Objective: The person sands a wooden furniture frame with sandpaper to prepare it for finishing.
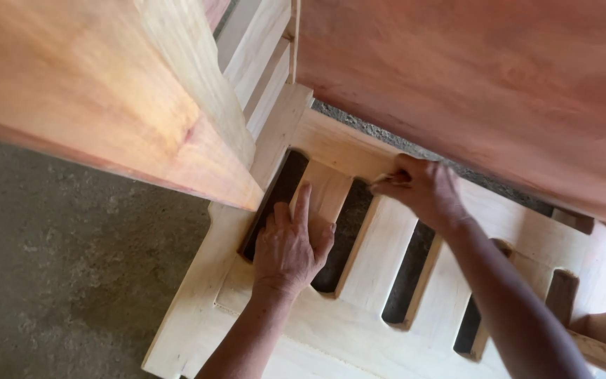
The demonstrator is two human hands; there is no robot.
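At the far left the concrete floor [57, 281] is showing grey and bare beneath a thick wooden beam [106, 84] that is jutting across the top of the view. Moving right, the left hand [290, 245] is lying flat on the first slat [320, 196] of a pale slatted wooden frame [303, 330], its fingers [301, 203] spread open and pressing down, gripping nothing. Further right, the right hand [426, 186] is pinching a small light-coloured piece [386, 177], seemingly a scrap of sandpaper or a thin tool, against the top rail where the second slat meets it; those fingers are curled shut around it. A broad reddish panel [492, 84] is hanging over the frame at upper right. Judging from this, the flat hand should keep steadying the slat firmly while the other is working the joint with short, light strokes, staying clear of the rail's edge.
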